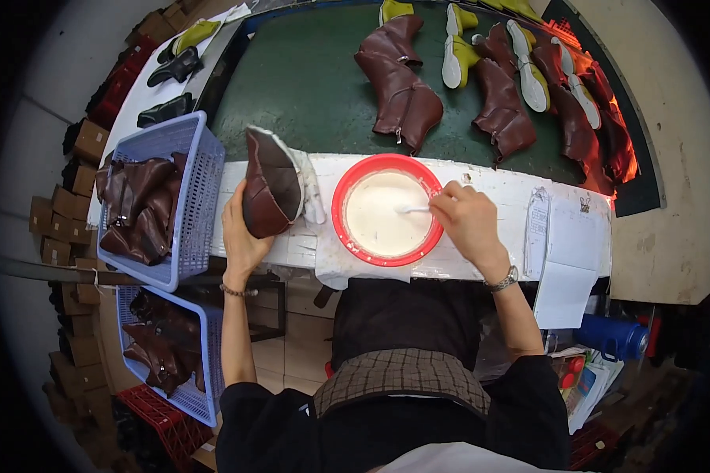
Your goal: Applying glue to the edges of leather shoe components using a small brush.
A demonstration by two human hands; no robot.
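My left hand (244, 240) is closed around a brown leather boot upper (270, 211), its open end tilted up and toward the right, showing a grey lining. A crumpled white cloth (313, 189) lies against the upper's right side. In front of me on the white bench top sits a red-rimmed bowl (341, 225) of cream-coloured liquid. Over the bowl's right edge, my right hand (467, 217) pinches a slim white brush (420, 209); its far end reaches the liquid and its tip cannot be made out clearly.
Beyond the bowl, brown boot uppers (406, 94) and yellow-and-white soles (459, 63) lie on a dark green conveyor belt (300, 79), with an orange glow at right. Blue baskets (201, 197) of uppers stand at left. Clipped papers (568, 244) hang at right above a blue bottle (615, 337).
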